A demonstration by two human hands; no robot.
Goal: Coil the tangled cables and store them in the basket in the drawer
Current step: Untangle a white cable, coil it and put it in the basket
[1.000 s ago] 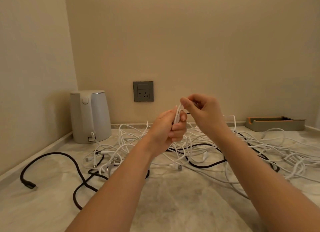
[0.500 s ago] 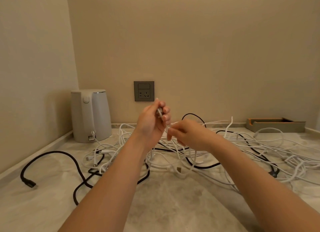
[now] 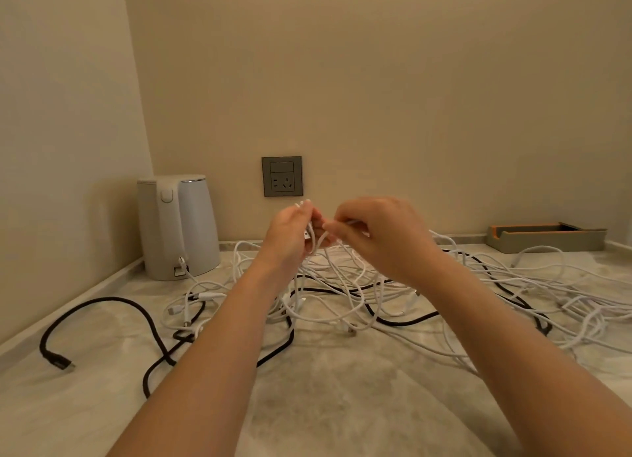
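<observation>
A tangle of white cables spreads over the marble counter, with a thick black braided cable snaking through it to a plug at the far left. My left hand is raised above the pile and pinches a small bundle of white cable. My right hand is right beside it, fingers closed on a strand of the same white cable that hangs down into the tangle. No basket or drawer is in view.
A white electric kettle stands in the back left corner. A grey wall socket sits on the back wall. A grey and orange tray lies at the back right against the wall.
My right hand has risen from lower down to meet my left hand, bringing white cable up with it. Both hands have shifted slightly right.
</observation>
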